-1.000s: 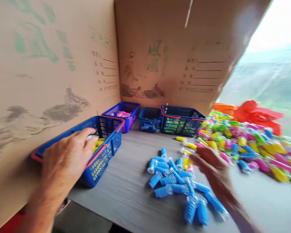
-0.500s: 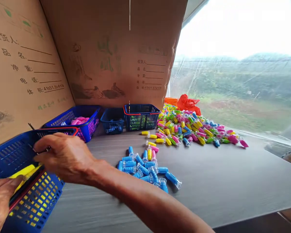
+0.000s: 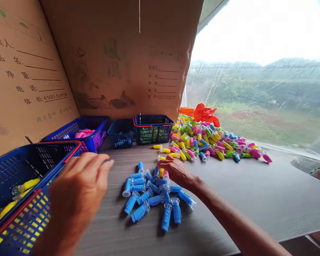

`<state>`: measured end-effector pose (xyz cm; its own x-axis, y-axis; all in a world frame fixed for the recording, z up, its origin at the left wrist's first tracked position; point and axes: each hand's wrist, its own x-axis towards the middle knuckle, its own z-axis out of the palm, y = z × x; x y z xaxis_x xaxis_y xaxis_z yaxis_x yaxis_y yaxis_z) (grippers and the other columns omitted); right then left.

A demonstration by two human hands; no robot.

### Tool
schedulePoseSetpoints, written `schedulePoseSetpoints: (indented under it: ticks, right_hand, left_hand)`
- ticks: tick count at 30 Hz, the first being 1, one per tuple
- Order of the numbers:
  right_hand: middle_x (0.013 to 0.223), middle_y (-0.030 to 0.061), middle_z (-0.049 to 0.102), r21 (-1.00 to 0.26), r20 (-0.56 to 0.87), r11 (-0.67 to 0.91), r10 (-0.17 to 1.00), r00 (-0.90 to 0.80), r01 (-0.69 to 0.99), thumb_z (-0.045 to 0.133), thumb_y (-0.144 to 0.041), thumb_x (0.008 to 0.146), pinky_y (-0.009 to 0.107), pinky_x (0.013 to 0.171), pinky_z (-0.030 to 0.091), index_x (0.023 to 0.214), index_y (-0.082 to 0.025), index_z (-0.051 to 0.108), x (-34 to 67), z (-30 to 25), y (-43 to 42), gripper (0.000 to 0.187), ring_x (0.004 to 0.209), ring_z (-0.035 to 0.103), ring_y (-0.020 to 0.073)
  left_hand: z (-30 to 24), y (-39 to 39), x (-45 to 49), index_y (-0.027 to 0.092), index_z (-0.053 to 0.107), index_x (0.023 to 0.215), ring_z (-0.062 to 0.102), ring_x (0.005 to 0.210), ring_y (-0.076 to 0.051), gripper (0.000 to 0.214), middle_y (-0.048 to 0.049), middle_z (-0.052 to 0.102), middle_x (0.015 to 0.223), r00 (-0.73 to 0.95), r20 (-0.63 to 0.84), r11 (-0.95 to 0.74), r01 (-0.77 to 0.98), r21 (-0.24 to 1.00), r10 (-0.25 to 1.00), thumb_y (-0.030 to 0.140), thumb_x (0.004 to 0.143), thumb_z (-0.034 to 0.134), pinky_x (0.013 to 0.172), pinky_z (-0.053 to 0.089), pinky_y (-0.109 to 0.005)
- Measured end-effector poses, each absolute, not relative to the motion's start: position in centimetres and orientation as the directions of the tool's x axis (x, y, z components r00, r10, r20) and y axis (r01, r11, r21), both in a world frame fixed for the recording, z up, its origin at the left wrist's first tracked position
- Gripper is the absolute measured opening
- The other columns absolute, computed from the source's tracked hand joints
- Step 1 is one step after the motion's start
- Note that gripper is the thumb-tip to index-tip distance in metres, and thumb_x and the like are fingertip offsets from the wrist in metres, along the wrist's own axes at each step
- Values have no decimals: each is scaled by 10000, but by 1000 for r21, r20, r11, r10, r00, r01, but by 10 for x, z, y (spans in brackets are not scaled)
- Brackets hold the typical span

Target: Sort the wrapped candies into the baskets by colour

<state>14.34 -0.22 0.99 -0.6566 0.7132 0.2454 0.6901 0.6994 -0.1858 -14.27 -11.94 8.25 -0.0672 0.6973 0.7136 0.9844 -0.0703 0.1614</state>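
Note:
A pile of small blue plastic pieces (image 3: pixel 154 195) with clear ends lies on the grey table (image 3: pixel 242 199). My right hand (image 3: pixel 176 171) rests at the pile's far edge, its fingers curled down around a yellow piece (image 3: pixel 161 172). My left hand (image 3: pixel 78 186), blurred, hovers left of the pile beside a blue basket (image 3: pixel 24 213) that holds yellow pieces (image 3: pixel 26 185). Its fingers stretch toward the pile and hold nothing. A heap of mixed pink, yellow, green and blue pieces (image 3: pixel 210 140) spreads at the back right.
Three more blue baskets stand along the back: one with pink pieces (image 3: pixel 92 140), a small dark one (image 3: pixel 121 137) and one with green pieces (image 3: pixel 153 129). Cardboard walls (image 3: pixel 117 60) close the left and back. An orange bag (image 3: pixel 205 113) lies behind the heap. The table edge runs at the right.
My right hand has left the yellow-piece basket and gone right to the blue pile. My left hand has risen from the basket's near corner to hover beside it.

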Motion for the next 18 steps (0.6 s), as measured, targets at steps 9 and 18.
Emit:
schedulePoseSetpoints:
  ticks: [9, 18]
  right_hand:
    - [1163, 66, 619, -89, 238, 636, 761, -603, 767, 455, -14, 835, 334, 834, 405, 1043, -215, 687, 144, -7, -4, 370, 1029, 509, 228]
    - [1128, 35, 651, -229, 220, 618, 785, -579, 752, 417, -52, 892, 306, 841, 399, 1083, -242, 644, 158, -7, -2, 352, 1003, 532, 204]
  left_hand:
    - [34, 30, -26, 343, 554, 1328, 586, 1104, -201, 486, -35, 586, 1258, 377, 135, -394, 909, 137, 916, 135, 907, 431, 911, 470, -301]
    - [10, 56, 0, 212, 658, 1119, 558, 1148, -234, 260, -86, 608, 1199, 409, 46, -411, 904, 114, 912, 243, 908, 509, 924, 470, -308]
